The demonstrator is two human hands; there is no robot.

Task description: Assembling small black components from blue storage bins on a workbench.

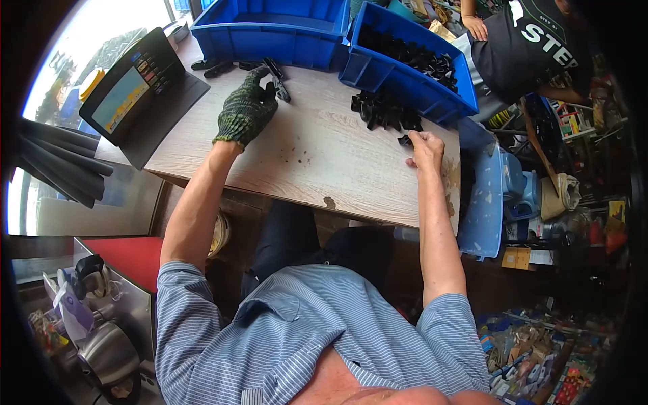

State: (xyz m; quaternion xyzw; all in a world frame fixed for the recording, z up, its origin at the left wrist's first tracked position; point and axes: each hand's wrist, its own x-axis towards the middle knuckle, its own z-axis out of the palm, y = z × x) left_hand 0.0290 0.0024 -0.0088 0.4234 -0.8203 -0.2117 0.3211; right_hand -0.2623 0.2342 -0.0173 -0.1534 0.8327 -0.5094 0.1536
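Note:
My left hand (246,108), in a dark green knit glove, rests on the wooden table (317,169) and grips a long black tool-like part (277,79) near the far edge. My bare right hand (425,145) pinches a small black plastic part (405,140) at the edge of a heap of similar black parts (385,111). The heap lies just in front of a blue bin (405,74) that holds more black parts.
A second blue bin (270,30) stands at the back left. A tablet in a black folding case (135,94) leans at the table's left end. Another person in a dark shirt (526,47) works at the far right. Cluttered shelves and a blue basin (486,202) lie right.

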